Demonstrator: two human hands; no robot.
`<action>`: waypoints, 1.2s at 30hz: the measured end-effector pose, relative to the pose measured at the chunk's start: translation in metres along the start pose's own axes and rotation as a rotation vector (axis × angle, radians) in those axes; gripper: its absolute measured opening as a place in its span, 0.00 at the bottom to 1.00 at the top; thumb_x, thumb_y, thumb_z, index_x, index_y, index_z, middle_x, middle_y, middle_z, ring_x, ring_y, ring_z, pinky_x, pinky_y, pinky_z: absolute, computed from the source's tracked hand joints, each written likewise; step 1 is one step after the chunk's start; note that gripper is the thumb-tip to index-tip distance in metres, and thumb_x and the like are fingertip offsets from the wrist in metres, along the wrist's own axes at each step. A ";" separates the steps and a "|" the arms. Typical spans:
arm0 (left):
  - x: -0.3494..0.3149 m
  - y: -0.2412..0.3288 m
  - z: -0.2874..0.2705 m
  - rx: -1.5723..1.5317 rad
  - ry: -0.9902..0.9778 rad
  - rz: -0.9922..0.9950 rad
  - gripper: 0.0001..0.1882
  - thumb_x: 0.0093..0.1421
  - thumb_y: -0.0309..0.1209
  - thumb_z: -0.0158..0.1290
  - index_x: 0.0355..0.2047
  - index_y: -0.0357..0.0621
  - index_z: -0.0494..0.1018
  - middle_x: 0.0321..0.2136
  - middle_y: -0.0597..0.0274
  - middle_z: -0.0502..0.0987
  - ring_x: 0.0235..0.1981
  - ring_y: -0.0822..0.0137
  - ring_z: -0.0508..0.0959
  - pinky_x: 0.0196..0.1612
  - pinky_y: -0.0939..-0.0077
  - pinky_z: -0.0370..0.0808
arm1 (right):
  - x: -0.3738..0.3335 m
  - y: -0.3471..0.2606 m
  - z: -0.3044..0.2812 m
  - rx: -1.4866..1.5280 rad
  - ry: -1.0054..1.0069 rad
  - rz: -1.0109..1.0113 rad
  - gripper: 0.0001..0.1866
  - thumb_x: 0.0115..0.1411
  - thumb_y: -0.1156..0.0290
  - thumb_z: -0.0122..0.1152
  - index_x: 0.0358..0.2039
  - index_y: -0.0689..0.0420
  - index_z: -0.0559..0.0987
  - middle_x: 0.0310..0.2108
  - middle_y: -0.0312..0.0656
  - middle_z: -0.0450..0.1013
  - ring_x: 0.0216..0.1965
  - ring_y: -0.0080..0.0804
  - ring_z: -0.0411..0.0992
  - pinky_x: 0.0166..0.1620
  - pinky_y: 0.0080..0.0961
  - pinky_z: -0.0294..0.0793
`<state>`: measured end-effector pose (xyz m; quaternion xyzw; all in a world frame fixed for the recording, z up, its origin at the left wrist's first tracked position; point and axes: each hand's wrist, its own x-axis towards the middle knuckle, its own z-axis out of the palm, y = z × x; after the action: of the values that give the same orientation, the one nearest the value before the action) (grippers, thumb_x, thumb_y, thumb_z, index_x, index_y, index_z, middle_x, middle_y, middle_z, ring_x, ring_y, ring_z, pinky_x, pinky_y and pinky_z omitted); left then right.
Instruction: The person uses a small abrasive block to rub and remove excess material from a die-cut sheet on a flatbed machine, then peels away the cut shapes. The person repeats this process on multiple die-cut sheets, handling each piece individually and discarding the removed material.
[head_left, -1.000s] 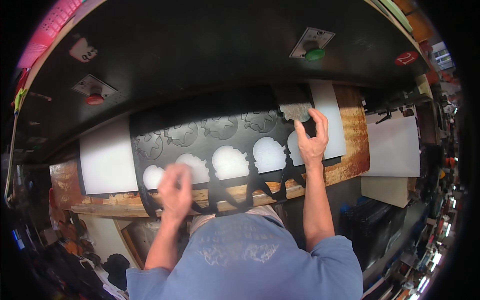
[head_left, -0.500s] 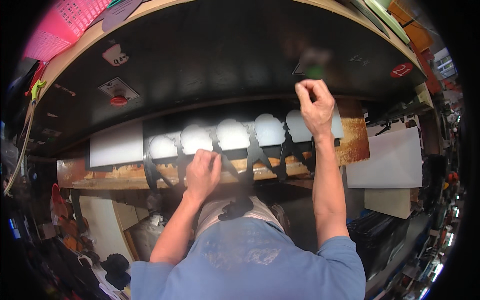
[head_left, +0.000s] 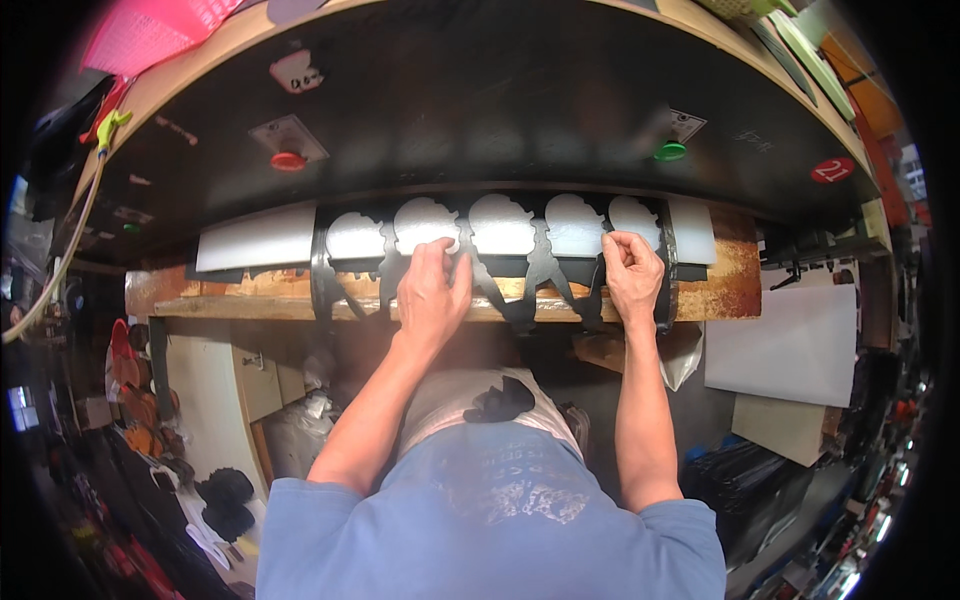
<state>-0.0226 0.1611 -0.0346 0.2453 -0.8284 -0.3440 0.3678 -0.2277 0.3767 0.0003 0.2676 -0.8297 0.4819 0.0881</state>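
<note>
In the middle of the frame, a thin black sheet [head_left: 520, 268] with a row of round holes cut out of it lies on a white board [head_left: 258, 240], at the front of a wooden bench [head_left: 735, 280]. The left hand [head_left: 432, 292] is curled down on the sheet, with its fingers bent over one strip between two holes. The right hand [head_left: 632, 270] is closed in a pinch on the sheet near its right end. The sheet looks light and bendy, a bit like thin rubber or leather, so it would likely flop if picked up by one end. The strips between the holes look narrow and might stretch or tear, so the wider strip along the edges seems the safer place to hold. Just above, a big dark machine [head_left: 520, 110] hangs low over the board, with a red button [head_left: 288, 160] at upper left and a green button [head_left: 670, 151] at upper right. So there is little room at the back. The open room is toward the person, past the bench's front edge.
</note>
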 end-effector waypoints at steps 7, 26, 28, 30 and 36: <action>-0.010 0.013 0.003 0.052 -0.165 -0.221 0.23 0.68 0.37 0.64 0.54 0.34 0.71 0.30 0.50 0.80 0.28 0.45 0.82 0.38 0.51 0.79 | -0.006 -0.001 -0.003 -0.112 -0.049 -0.093 0.03 0.63 0.77 0.71 0.34 0.63 0.85 0.24 0.36 0.74 0.23 0.20 0.68 0.30 0.22 0.71; 0.001 0.015 -0.045 -0.178 -0.352 -0.109 0.13 0.64 0.25 0.66 0.48 0.40 0.80 0.28 0.53 0.81 0.28 0.55 0.81 0.36 0.62 0.80 | 0.116 0.019 -0.002 -0.469 -0.103 -0.215 0.34 0.59 0.59 0.80 0.60 0.64 0.78 0.54 0.54 0.74 0.57 0.53 0.72 0.61 0.45 0.72; 0.021 0.004 -0.061 -0.225 -0.362 -0.220 0.09 0.66 0.24 0.63 0.46 0.37 0.82 0.29 0.50 0.85 0.27 0.53 0.84 0.34 0.63 0.82 | 0.132 0.027 0.016 -0.539 -0.255 -0.124 0.39 0.57 0.54 0.81 0.61 0.65 0.77 0.53 0.56 0.73 0.58 0.55 0.71 0.62 0.47 0.71; 0.052 -0.022 -0.073 0.020 -0.182 -0.098 0.12 0.66 0.26 0.62 0.49 0.38 0.80 0.38 0.47 0.86 0.43 0.48 0.86 0.47 0.56 0.83 | 0.140 0.032 0.033 -0.583 -0.390 -0.128 0.42 0.55 0.51 0.81 0.62 0.67 0.77 0.53 0.56 0.72 0.58 0.57 0.70 0.62 0.49 0.71; 0.110 -0.091 -0.077 0.472 0.032 -0.167 0.22 0.67 0.28 0.62 0.59 0.34 0.76 0.65 0.31 0.72 0.67 0.35 0.71 0.70 0.49 0.70 | 0.131 0.037 0.066 -0.488 -0.211 -0.225 0.39 0.51 0.59 0.81 0.62 0.61 0.80 0.60 0.57 0.74 0.62 0.57 0.71 0.65 0.48 0.72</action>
<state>-0.0152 0.0004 -0.0161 0.3974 -0.8567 -0.1665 0.2837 -0.3496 0.2885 -0.0085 0.3773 -0.8909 0.2245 0.1160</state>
